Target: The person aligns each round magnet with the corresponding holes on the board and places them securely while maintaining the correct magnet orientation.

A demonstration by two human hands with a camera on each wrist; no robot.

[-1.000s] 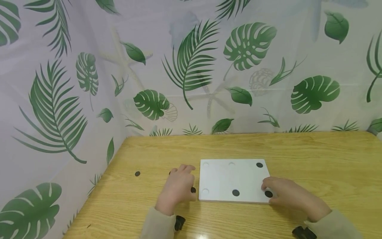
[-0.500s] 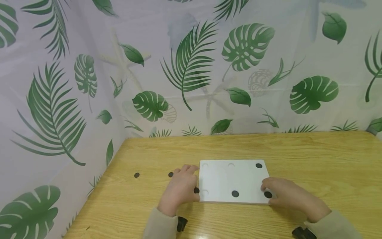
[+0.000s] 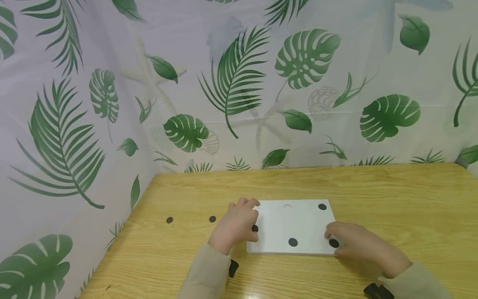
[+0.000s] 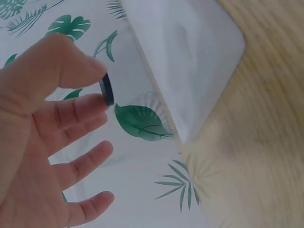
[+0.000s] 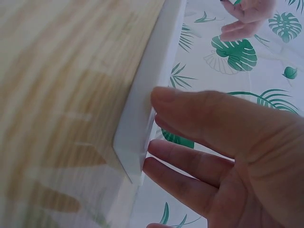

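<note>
A white rectangular board (image 3: pixel 291 222) with shallow round recesses lies on the table. My left hand (image 3: pixel 235 224) is over its left end, pinching a small black disc (image 4: pixel 107 90) on edge between thumb and index finger; the other fingers are spread. At the board's near right corner my right hand (image 3: pixel 364 245) grips the edge, thumb on the near side and fingers on the right side. Black discs sit at the far right corner (image 3: pixel 322 207), in the middle of the near edge (image 3: pixel 293 242) and at the near right corner (image 3: pixel 333 243). The left hand partly covers the left-end recesses.
Two loose black discs lie on the wooden table (image 3: pixel 392 199) left of the board, a nearer-to-hand disc (image 3: pixel 212 219) and a farther-left disc (image 3: pixel 169 220). A leaf-printed cloth (image 3: pixel 239 137) hangs behind the table and along its left side.
My left hand has moved right and slightly away from me, carrying the black disc from beside the board to over its left end. The right hand keeps its place at the corner.
</note>
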